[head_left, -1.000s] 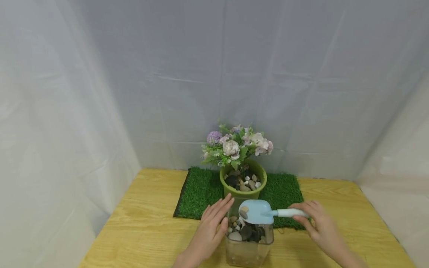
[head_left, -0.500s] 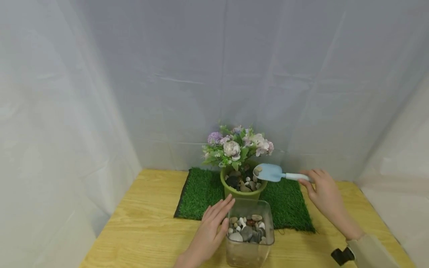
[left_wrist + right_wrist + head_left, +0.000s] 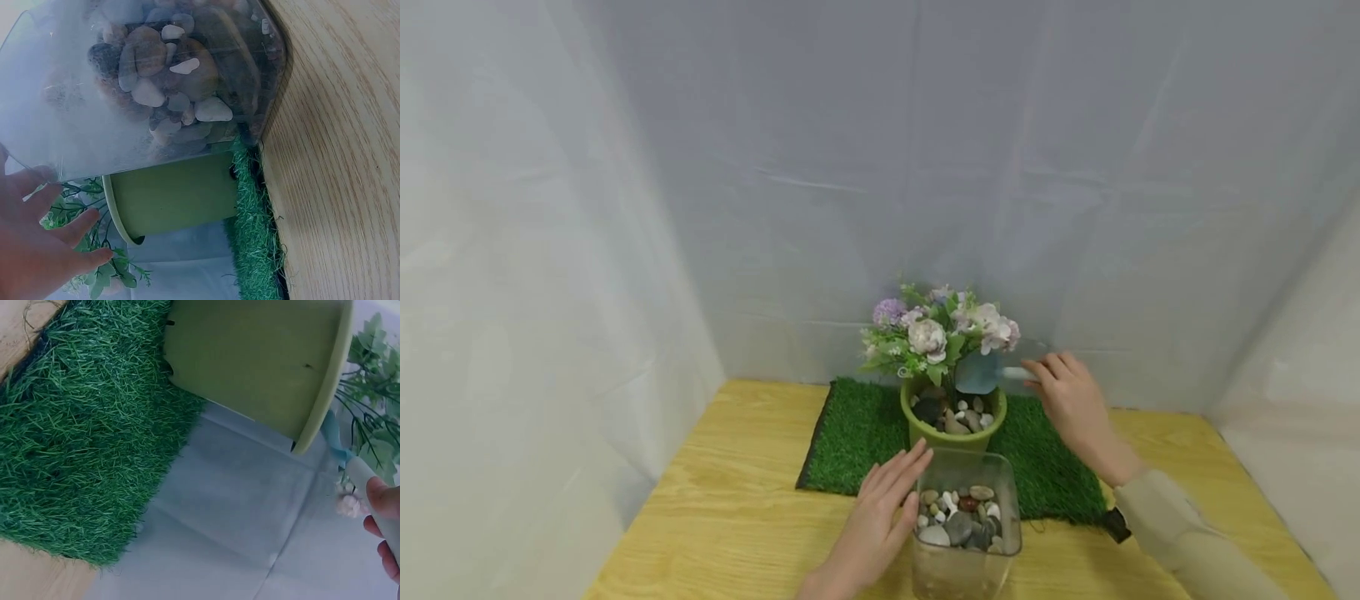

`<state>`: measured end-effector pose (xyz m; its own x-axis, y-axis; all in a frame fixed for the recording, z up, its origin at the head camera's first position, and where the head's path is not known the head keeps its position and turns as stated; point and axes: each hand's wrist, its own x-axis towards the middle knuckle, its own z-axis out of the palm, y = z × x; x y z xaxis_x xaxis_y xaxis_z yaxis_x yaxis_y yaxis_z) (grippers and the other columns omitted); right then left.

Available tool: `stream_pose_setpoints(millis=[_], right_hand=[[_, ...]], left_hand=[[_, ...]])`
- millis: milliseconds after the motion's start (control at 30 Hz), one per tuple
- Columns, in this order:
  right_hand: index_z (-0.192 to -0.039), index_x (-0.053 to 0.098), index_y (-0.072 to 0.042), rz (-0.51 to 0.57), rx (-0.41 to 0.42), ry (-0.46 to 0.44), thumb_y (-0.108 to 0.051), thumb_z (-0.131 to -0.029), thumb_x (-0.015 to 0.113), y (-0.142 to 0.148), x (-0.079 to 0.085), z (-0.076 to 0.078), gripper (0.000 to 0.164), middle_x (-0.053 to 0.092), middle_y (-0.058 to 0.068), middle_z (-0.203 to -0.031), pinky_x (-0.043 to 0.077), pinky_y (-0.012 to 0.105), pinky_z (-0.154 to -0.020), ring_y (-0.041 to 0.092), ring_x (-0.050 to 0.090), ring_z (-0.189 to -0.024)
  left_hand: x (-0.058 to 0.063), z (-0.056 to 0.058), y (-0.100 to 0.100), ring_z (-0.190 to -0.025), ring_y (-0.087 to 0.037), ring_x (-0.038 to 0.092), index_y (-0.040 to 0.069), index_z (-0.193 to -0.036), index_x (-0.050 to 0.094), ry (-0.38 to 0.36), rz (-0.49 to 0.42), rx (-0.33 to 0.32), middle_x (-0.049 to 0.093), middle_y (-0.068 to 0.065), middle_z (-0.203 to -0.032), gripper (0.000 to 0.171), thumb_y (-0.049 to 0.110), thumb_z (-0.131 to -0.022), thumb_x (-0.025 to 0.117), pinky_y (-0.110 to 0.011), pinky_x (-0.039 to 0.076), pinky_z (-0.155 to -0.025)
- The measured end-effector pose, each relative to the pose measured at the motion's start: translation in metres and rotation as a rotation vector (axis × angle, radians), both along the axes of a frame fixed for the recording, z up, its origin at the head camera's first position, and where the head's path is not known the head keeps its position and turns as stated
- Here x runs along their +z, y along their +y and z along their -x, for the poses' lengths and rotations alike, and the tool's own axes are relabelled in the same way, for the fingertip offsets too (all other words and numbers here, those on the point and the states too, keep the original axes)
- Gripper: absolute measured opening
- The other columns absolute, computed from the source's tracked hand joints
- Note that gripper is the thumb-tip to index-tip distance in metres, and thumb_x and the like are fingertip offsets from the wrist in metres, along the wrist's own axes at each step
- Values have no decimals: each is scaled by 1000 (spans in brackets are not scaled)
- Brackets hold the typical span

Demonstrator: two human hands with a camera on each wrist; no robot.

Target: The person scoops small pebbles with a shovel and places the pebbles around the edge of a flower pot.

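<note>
My right hand (image 3: 1070,402) grips the white handle of a small blue trowel (image 3: 978,373). In the head view the blade is tipped over the right side of a green flowerpot (image 3: 953,439), just under the flowers (image 3: 928,337). Pebbles (image 3: 958,422) of mixed colours lie inside the pot round the stems. Seen from the right wrist, the trowel's neck (image 3: 338,449) passes right at the pot's rim. My left hand (image 3: 874,521), fingers straight, rests against the left side of a clear plastic container (image 3: 964,575). Smooth stones (image 3: 960,527) fill the container's lower part.
Under the pot lies a mat of artificial grass (image 3: 867,433) on the wooden table (image 3: 737,500). A pale curtain (image 3: 820,208) hangs close behind the pot and down both sides. The container stands directly in front of the pot.
The trowel has gone from above the container to the pot, and its blade has turned over; the stones it carried no longer show on it. My left hand stays at the container.
</note>
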<state>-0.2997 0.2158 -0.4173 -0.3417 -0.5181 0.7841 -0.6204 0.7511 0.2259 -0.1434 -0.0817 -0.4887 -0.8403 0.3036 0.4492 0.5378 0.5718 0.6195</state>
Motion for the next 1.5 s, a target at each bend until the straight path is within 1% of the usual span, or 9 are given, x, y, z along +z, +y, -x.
stream_pose_setpoints(millis=[267, 533, 667, 833, 1033, 1167, 1333, 1367, 1500], right_hand=[[-106, 74, 5, 79, -20, -34, -1, -76, 86, 3, -3, -7, 32, 63, 16, -88, 50, 43, -70, 32, 55, -80], [-98, 77, 5, 336, -81, -298, 0, -77, 85, 29, 3, -44, 24, 67, 20, -85, 47, 50, -65, 36, 57, -77], [-101, 79, 0, 377, -91, -407, -2, -79, 84, 44, 7, -63, 23, 67, 15, -85, 43, 38, -57, 26, 55, -70], [-104, 80, -7, 360, -86, -493, -8, -80, 84, 58, 11, -84, 25, 68, 7, -86, 33, 26, -57, 11, 46, -68], [-101, 81, -11, 297, -52, -461, -9, -76, 86, 56, 19, -105, 26, 74, 10, -95, 44, 27, -62, 16, 57, -78], [-102, 81, -17, 227, -29, -403, -10, -73, 88, 48, 30, -118, 31, 75, 3, -97, 50, 30, -66, 17, 61, -82], [-102, 80, -17, 76, 59, -337, -12, -70, 88, 32, 46, -129, 33, 72, -3, -96, 53, 27, -63, 12, 59, -83], [-101, 80, -16, 44, 88, -329, -20, -77, 86, 27, 49, -129, 25, 70, -5, -94, 52, 25, -62, 9, 58, -81], [-98, 79, -15, -73, 178, -354, -23, -81, 84, 10, 59, -132, 20, 65, -10, -87, 47, 20, -59, 1, 50, -75]], left_hand=[[0, 0, 2, -149, -32, 33, 27, -159, 37, -12, -7, -2, 28, 10, -165, 49, 25, -110, 42, -70, 20, -115], [-2, 0, 1, -148, -35, 33, 19, -158, 39, -4, -11, -3, 28, 8, -165, 48, 23, -110, 42, -71, 22, -114], [-2, 0, 0, -148, -36, 34, 20, -158, 39, -5, -18, -2, 29, 7, -165, 49, 21, -109, 43, -72, 21, -114], [-2, -1, -1, -148, -34, 33, 22, -159, 38, -11, -24, -2, 28, 8, -166, 50, 19, -109, 44, -71, 21, -114], [-2, -1, -1, -149, -33, 33, 21, -159, 38, -4, -19, 2, 27, 9, -166, 49, 23, -110, 42, -71, 20, -115], [-1, -1, -1, -149, -34, 32, 19, -159, 38, -2, -20, 0, 27, 9, -166, 49, 23, -110, 42, -71, 20, -115], [-2, 0, 0, -149, -34, 32, 21, -159, 38, 6, -8, 2, 26, 10, -166, 50, 23, -110, 42, -70, 20, -115], [-1, 0, 0, -149, -33, 32, 21, -159, 37, 6, -8, 1, 26, 10, -166, 50, 23, -109, 43, -70, 20, -115], [-2, 0, 1, -148, -34, 33, 21, -159, 38, 20, -7, 7, 27, 10, -166, 51, 19, -108, 45, -71, 21, -115]])
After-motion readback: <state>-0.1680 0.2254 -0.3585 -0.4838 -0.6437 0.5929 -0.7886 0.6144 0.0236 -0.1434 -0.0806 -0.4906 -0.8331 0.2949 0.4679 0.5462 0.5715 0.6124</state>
